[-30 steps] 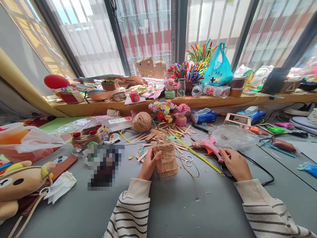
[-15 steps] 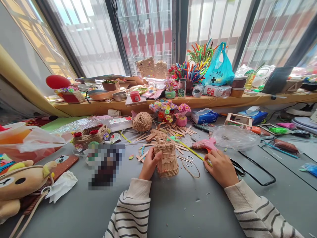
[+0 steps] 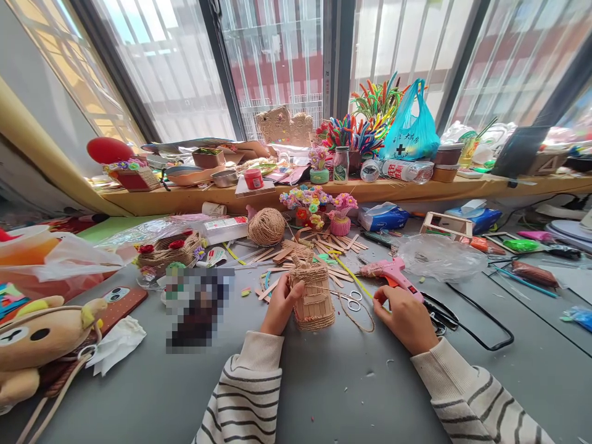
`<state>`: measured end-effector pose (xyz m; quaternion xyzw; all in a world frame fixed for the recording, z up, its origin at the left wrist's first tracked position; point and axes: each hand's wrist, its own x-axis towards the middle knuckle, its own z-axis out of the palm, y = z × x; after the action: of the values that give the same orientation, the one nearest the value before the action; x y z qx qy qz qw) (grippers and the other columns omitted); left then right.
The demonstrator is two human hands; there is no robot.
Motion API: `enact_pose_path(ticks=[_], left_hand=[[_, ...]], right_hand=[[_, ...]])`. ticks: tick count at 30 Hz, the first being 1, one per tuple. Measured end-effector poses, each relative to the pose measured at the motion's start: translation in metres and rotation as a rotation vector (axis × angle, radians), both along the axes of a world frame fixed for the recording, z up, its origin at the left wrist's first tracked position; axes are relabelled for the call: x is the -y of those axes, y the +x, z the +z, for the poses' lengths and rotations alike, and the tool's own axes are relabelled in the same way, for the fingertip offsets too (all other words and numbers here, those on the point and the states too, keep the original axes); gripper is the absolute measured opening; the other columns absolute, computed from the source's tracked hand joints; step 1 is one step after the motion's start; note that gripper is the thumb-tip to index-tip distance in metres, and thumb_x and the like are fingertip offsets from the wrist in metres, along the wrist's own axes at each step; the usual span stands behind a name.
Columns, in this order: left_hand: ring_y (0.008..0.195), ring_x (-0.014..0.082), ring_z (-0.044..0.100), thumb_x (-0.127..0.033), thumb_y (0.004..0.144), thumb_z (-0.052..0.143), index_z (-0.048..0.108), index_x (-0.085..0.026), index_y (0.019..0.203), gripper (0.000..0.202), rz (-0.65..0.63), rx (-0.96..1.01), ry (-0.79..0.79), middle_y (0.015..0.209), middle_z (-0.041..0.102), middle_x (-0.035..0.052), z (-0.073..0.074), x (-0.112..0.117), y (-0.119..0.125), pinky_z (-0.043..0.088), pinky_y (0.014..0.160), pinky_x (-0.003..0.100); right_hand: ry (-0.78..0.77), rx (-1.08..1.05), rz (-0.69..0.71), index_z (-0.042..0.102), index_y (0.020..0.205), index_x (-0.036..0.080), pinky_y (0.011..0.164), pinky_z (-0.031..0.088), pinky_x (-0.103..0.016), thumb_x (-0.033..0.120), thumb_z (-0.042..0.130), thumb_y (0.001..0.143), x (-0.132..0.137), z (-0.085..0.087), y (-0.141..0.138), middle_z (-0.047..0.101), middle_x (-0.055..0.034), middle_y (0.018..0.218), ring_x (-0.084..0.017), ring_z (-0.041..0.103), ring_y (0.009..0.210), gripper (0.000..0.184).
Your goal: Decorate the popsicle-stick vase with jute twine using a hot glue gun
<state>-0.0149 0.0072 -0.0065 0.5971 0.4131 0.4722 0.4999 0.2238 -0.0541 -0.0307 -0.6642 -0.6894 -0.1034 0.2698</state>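
My left hand (image 3: 280, 305) is closed around the left side of a small craft-stick piece (image 3: 314, 302) wrapped with jute twine at its top and bottom. It stands upright just above the grey table. A loose end of twine (image 3: 367, 328) curls out to its right. My right hand (image 3: 407, 317) is closed, thumb and fingers pinched at the near end of a thin yellow pipe cleaner (image 3: 355, 279). Small scissors (image 3: 354, 300) lie between the hands, partly behind the craft-stick piece. A pink glue gun (image 3: 391, 271) rests just beyond my right hand.
Craft sticks (image 3: 272, 254) lie scattered behind the piece, near a twine ball (image 3: 266, 226). Pipe-cleaner flowers (image 3: 340, 213) stand farther back. A clear plastic bag (image 3: 439, 259) and black cable (image 3: 499, 348) are on the right; a plush bear (image 3: 46, 345) is at left.
My right hand has shifted a little left, toward the craft-stick piece, and the pipe cleaner's near end has moved with it. My left hand keeps its hold.
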Motion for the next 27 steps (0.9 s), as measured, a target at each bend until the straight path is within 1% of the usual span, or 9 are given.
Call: enact_pose_path(ticks=[2, 4, 8, 9, 10, 13, 15, 20, 27], left_hand=[[0.092, 0.0247, 0.055, -0.051, 0.068, 0.052, 0.051, -0.017, 0.099, 0.046, 0.008, -0.008, 0.009, 0.094, 0.062, 0.006, -0.001, 0.0, 0.0, 0.043, 0.082, 0.037], [0.091, 0.024, 0.056, -0.051, 0.069, 0.052, 0.052, -0.017, 0.095, 0.043, 0.013, -0.014, 0.018, 0.092, 0.062, 0.0056, -0.002, 0.0, -0.001, 0.042, 0.083, 0.037], [0.091, 0.0238, 0.055, -0.049, 0.07, 0.051, 0.051, -0.017, 0.095, 0.04, 0.003, -0.004, 0.003, 0.093, 0.061, 0.0056, -0.002, -0.001, -0.001, 0.042, 0.082, 0.036], [0.092, 0.0239, 0.055, -0.048, 0.07, 0.051, 0.051, -0.017, 0.097, 0.041, 0.0, -0.002, -0.001, 0.093, 0.061, 0.0057, -0.002, -0.001, -0.001, 0.042, 0.082, 0.037], [0.093, 0.0241, 0.054, -0.048, 0.071, 0.051, 0.05, -0.017, 0.099, 0.042, -0.003, -0.001, -0.003, 0.094, 0.061, 0.0059, -0.002, -0.001, -0.001, 0.042, 0.083, 0.037], [0.097, 0.0241, 0.053, -0.048, 0.071, 0.051, 0.049, -0.016, 0.104, 0.046, -0.01, -0.01, 0.009, 0.097, 0.06, 0.0065, -0.002, -0.001, -0.002, 0.04, 0.086, 0.036], [0.098, 0.0242, 0.053, -0.048, 0.071, 0.05, 0.048, -0.015, 0.107, 0.048, -0.017, -0.015, 0.012, 0.098, 0.06, 0.007, -0.003, -0.002, -0.002, 0.039, 0.086, 0.036], [0.098, 0.024, 0.052, -0.048, 0.072, 0.049, 0.047, -0.016, 0.108, 0.048, -0.022, -0.013, 0.025, 0.099, 0.059, 0.0072, -0.004, -0.002, -0.002, 0.039, 0.087, 0.036], [0.089, 0.0229, 0.055, -0.049, 0.071, 0.05, 0.051, -0.017, 0.098, 0.042, -0.006, -0.031, 0.029, 0.091, 0.061, 0.0052, -0.006, -0.003, -0.003, 0.041, 0.085, 0.037]], right_hand=[[-0.021, -0.013, 0.003, 0.055, 0.068, 0.02, 0.053, 0.036, -0.024, 0.026, 0.044, 0.077, 0.0, -0.001, -0.003, 0.06, 0.0, 0.062, -0.013, 0.056, 0.058, 0.015], [-0.037, -0.025, 0.016, 0.056, 0.072, 0.02, 0.054, 0.037, -0.024, 0.028, 0.044, 0.078, -0.002, -0.003, -0.004, 0.061, -0.0002, 0.065, -0.013, 0.057, 0.061, 0.016], [-0.058, -0.039, 0.045, 0.06, 0.09, 0.017, 0.062, 0.042, -0.025, 0.03, 0.046, 0.079, -0.004, -0.007, -0.004, 0.064, -0.0012, 0.069, -0.015, 0.059, 0.069, 0.022], [-0.061, -0.039, 0.042, 0.06, 0.092, 0.016, 0.064, 0.043, -0.026, 0.03, 0.046, 0.08, -0.004, -0.007, -0.005, 0.064, -0.0017, 0.069, -0.016, 0.059, 0.07, 0.023], [-0.063, -0.038, 0.036, 0.061, 0.091, 0.016, 0.064, 0.043, -0.027, 0.03, 0.045, 0.08, -0.005, -0.008, -0.005, 0.064, -0.0024, 0.069, -0.016, 0.059, 0.07, 0.024], [-0.065, -0.03, 0.024, 0.063, 0.077, 0.017, 0.063, 0.042, -0.029, 0.031, 0.042, 0.083, -0.005, -0.008, -0.007, 0.063, -0.0042, 0.07, -0.018, 0.059, 0.07, 0.026], [-0.061, -0.024, 0.032, 0.063, 0.074, 0.018, 0.063, 0.042, -0.028, 0.03, 0.039, 0.084, -0.006, -0.007, -0.01, 0.063, -0.0045, 0.071, -0.018, 0.058, 0.071, 0.029], [-0.056, -0.008, 0.079, 0.064, 0.077, 0.02, 0.065, 0.042, -0.026, 0.031, 0.037, 0.086, -0.008, -0.005, -0.018, 0.063, -0.0043, 0.075, -0.016, 0.057, 0.073, 0.03], [-0.076, 0.019, 0.15, 0.065, 0.081, 0.022, 0.063, 0.041, -0.024, 0.029, 0.037, 0.086, -0.011, -0.002, -0.024, 0.063, -0.0036, 0.074, -0.015, 0.057, 0.074, 0.029]])
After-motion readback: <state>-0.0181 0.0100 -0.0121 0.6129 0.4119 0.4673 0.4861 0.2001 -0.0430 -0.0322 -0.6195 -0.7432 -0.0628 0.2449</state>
